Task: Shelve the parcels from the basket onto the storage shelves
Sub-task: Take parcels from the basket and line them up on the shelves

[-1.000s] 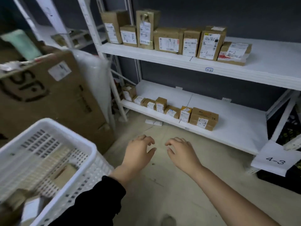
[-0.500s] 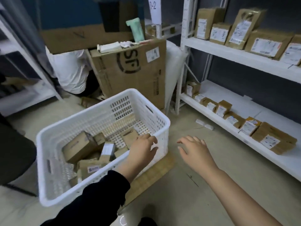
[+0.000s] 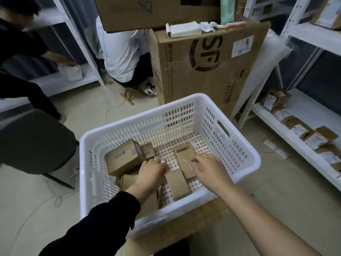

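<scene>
A white slatted basket stands on the floor in front of me and holds several brown cardboard parcels. The biggest parcel lies at the basket's left. A flat parcel leans in the middle, with another brown parcel below it. Both my hands are inside the basket. My left hand, in a black sleeve, reaches down among the parcels with its fingertips hidden. My right hand lays spread fingers on the flat parcel's right edge. The white storage shelf at the right carries several small labelled parcels.
A big brown SF carton stands just behind the basket. One person in a white top crouches at the back, and another in black bends at the left. A dark chair sits left of the basket.
My view has swung left from the shelves to the basket. Both hands moved from above the floor down into the basket, onto the parcels.
</scene>
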